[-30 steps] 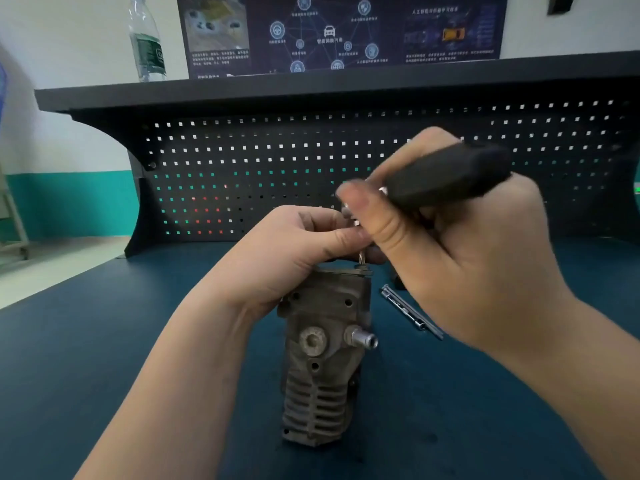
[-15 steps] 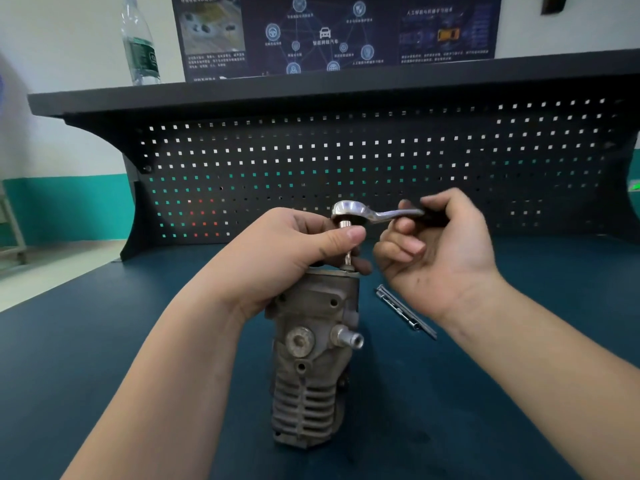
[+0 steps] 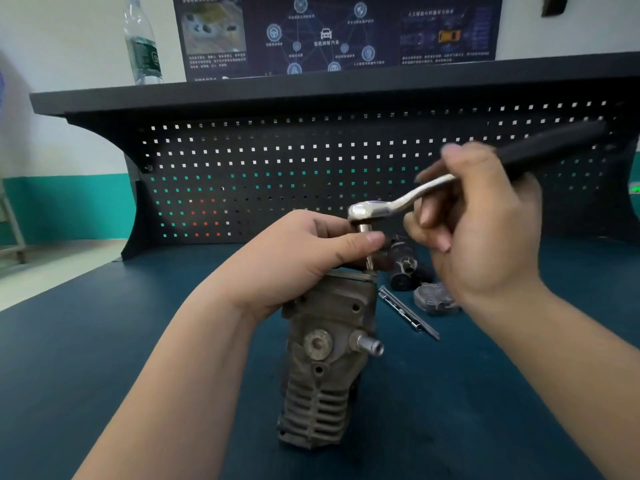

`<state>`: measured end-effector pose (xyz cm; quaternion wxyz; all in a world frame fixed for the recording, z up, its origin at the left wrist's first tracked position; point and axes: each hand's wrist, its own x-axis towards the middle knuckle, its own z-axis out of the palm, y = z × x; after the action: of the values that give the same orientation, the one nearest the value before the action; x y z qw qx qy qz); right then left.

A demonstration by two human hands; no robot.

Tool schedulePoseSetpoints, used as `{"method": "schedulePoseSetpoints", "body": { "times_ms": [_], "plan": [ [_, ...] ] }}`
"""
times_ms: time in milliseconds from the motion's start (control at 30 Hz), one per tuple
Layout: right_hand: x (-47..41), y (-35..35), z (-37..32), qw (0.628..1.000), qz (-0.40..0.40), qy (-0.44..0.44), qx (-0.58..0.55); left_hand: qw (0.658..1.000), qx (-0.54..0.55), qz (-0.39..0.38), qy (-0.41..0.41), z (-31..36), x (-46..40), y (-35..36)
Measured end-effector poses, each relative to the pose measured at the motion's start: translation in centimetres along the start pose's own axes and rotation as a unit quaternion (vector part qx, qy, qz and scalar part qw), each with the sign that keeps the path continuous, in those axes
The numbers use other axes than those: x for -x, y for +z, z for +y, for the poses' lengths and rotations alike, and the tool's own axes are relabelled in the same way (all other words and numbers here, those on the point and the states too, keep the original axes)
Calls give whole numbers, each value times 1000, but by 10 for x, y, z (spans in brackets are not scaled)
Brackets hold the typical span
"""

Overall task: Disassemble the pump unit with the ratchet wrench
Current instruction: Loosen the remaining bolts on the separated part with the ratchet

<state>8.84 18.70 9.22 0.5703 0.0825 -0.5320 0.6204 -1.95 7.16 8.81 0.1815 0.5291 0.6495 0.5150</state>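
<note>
Pump unit: the grimy grey cast-metal pump unit (image 3: 327, 358) stands upright on the dark blue-green bench top (image 3: 104, 358), centre of the scene and near the person.
Long axis: vertical, ribbed end down, fastener end up; the wrench bit runs down into its top face.
Ratchet wrench: the chrome ratchet wrench with a black handle (image 3: 415, 194) sits above the unit's top, handle running up and to the far right.
Left hand: the left hand (image 3: 298, 258) lies on the unit's top, thumb and fingers pinching the drive just under the wrench head; it is the nearer hand to the unit.
Right hand: the right hand (image 3: 481, 230) is curled round the wrench handle, right of the unit and motion-blurred.
Look of unit: dull, stained casting with cooling slots low down, a round plug and a short bright spigot on the near face.
Coming move: likely a handle sweep about the vertical bit.
</note>
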Motion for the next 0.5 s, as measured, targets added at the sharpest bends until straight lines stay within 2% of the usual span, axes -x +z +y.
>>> {"method": "schedulePoseSetpoints", "body": {
  "times_ms": [100, 200, 267, 300, 367, 400, 433, 467, 500],
  "plan": [
    [-2, -5, 13, 969, 56, 162, -178, 1000, -6, -1, -1, 1, 0, -1],
    [1, -6, 24, 897, 77, 317, -299, 1000, 5, 12, -7, -1, 1, -5],
    [2, -6, 27, 862, 92, 370, -335, 1000, 3, 20, -10, -3, 2, -8],
    [1, -5, 27, 856, 95, 380, -337, 1000, 5, 22, -11, -3, 3, -10],
    [-1, 0, 22, 880, 83, 362, -298, 999, 25, 25, -16, -4, 4, -13],
    [-2, 3, 16, 910, 62, 323, -253, 999, 36, 27, -20, -5, 5, -14],
    [-1, 5, 9, 952, 27, 251, -173, 998, 42, 30, -21, -5, 5, -15],
    [2, 7, 2, 988, -20, 145, -46, 999, 39, 30, -18, -5, 5, -15],
    [7, 10, -6, 992, -67, 19, 104, 999, 34, 28, -13, -5, 5, -15]
  ]
}}
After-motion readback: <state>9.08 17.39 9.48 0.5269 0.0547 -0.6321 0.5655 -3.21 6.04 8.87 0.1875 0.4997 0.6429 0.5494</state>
